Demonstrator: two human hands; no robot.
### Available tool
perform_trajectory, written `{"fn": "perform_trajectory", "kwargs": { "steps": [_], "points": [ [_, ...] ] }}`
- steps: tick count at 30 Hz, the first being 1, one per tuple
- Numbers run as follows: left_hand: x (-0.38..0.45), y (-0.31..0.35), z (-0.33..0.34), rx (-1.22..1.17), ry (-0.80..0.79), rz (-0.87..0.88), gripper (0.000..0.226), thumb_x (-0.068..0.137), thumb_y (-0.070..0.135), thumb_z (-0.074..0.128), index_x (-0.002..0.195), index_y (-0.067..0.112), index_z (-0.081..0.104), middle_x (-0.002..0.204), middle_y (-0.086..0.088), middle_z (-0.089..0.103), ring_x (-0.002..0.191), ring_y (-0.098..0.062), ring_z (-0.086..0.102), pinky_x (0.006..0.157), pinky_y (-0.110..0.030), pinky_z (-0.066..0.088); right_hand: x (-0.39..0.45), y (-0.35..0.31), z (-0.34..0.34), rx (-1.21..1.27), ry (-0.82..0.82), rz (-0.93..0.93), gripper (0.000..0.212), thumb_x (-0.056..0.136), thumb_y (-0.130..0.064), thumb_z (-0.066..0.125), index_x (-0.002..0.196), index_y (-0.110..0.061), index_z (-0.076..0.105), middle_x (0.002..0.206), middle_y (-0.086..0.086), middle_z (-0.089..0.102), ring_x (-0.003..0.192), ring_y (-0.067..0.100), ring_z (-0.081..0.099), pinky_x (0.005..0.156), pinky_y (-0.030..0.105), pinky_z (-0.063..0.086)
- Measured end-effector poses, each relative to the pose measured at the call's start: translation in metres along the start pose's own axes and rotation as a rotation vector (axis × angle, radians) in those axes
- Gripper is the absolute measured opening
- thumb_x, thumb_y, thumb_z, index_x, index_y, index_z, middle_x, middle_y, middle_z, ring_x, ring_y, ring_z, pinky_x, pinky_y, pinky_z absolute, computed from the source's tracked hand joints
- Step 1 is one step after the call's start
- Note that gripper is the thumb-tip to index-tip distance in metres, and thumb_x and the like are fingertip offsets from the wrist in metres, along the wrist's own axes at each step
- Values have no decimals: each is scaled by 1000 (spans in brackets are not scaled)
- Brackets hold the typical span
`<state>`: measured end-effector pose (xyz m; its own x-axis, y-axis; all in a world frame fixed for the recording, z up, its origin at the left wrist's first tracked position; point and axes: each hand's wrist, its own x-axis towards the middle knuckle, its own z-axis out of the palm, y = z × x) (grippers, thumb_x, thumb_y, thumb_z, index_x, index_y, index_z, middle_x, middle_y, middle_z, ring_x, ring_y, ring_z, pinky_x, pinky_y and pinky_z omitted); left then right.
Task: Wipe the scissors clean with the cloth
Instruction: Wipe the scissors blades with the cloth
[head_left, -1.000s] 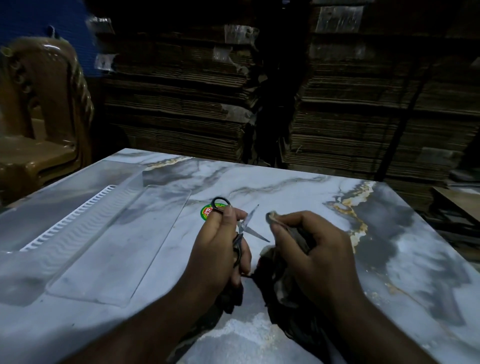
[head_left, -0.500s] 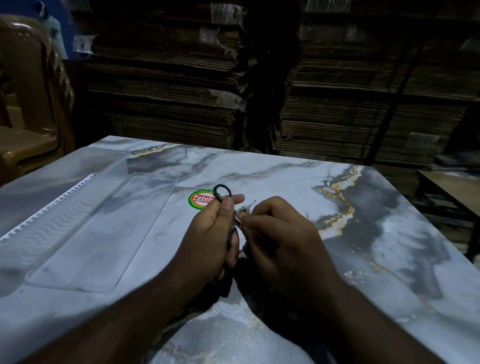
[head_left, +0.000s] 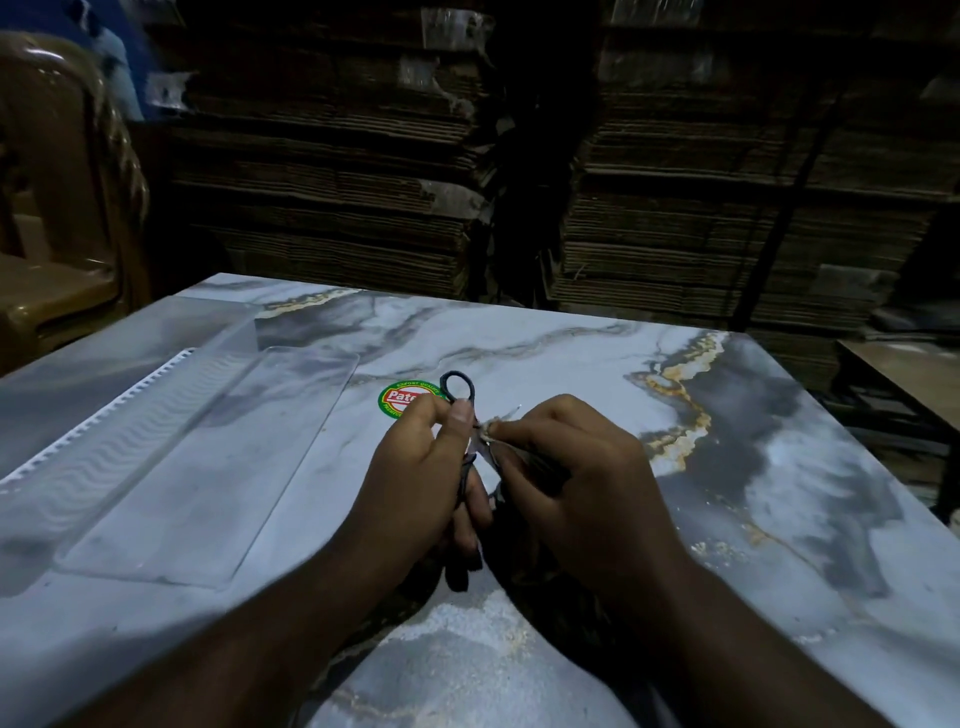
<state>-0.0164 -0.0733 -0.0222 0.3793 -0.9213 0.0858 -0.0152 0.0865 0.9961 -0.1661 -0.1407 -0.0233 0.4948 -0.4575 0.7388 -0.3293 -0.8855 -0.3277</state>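
Small scissors (head_left: 458, 387) with black loop handles are held above the marble table (head_left: 571, 353). My left hand (head_left: 415, 483) grips them by the handles, one loop sticking up past my thumb. My right hand (head_left: 576, 483) pinches a dark cloth (head_left: 545, 587) around the blades near the pivot. Only a thin blade tip pokes out beyond my right fingers. Most of the cloth hangs dark below my right palm and is hard to make out.
A clear plastic sheet (head_left: 197, 467) lies on the table to the left, beside a white toothed strip (head_left: 93, 421). A round green and red sticker (head_left: 400, 400) sits just beyond my left hand. A brown plastic chair (head_left: 57, 249) stands far left. Stacked cardboard (head_left: 675, 208) fills the background.
My right hand moved left from beside the open blades and closed the cloth over them. The blades, plainly visible before, are now mostly covered.
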Motion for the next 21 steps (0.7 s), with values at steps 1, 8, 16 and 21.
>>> {"fn": "perform_trajectory", "kwargs": {
  "steps": [1,8,16,21],
  "points": [
    [1,-1,-1,14,6,20,28,110,38,41,101,14,50,55,-25,63,31,-28,49,36,-28,42,0,-1,1,3,-13,-15,13,92,-15,76,104,-13,81,90,2,68,84,18,66,71,33,53],
    [2,-8,-1,120,71,137,30,109,35,44,95,9,51,40,-12,51,28,-25,41,36,-23,34,4,2,1,-17,48,54,15,90,-11,78,78,-7,72,77,2,57,70,16,56,61,34,45],
    [4,-7,-1,117,53,141,28,110,31,45,98,6,50,40,-9,50,26,-21,37,36,-21,32,6,-4,8,15,77,123,21,88,-17,78,72,-9,67,73,0,55,68,15,54,61,35,44],
    [3,-8,0,107,27,133,29,109,30,45,96,5,48,43,-13,55,27,-24,40,36,-25,34,5,-1,9,26,57,155,16,86,-17,78,73,-13,69,72,-5,56,67,12,54,61,30,40]
  ]
}}
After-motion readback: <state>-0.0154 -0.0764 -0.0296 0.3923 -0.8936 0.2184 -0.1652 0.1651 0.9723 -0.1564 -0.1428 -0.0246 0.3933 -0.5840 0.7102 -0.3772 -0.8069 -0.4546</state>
